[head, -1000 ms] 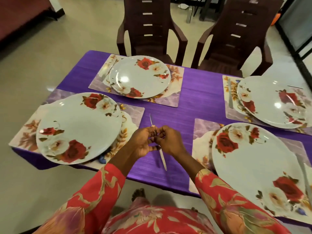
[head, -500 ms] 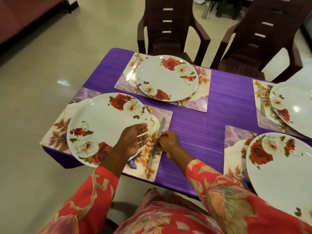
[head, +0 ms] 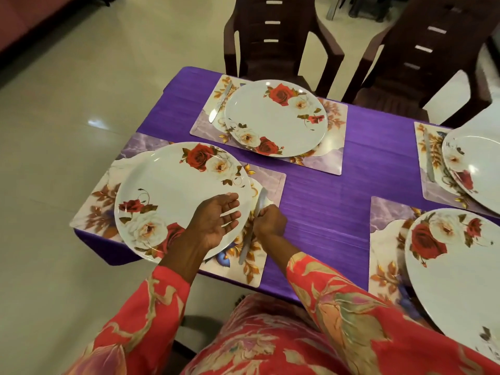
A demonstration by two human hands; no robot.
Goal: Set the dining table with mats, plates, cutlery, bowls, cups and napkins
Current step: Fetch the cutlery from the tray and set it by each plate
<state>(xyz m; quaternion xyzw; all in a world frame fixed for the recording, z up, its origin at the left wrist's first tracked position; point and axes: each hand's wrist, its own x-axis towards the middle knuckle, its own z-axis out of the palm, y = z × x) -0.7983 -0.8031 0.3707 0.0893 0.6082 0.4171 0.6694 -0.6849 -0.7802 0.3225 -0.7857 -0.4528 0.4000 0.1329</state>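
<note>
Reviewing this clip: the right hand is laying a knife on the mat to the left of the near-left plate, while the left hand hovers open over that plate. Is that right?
Not quite. The head view shows the right hand holding the knife on the mat to the right of the plate, not the left. The left hand is open over the plate, as you say.

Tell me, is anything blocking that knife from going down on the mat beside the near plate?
Nothing visible does. The right hand pinches the knife over a bare strip of the mat, just right of the plate. The left hand hovers open over the plate's rim.
</note>
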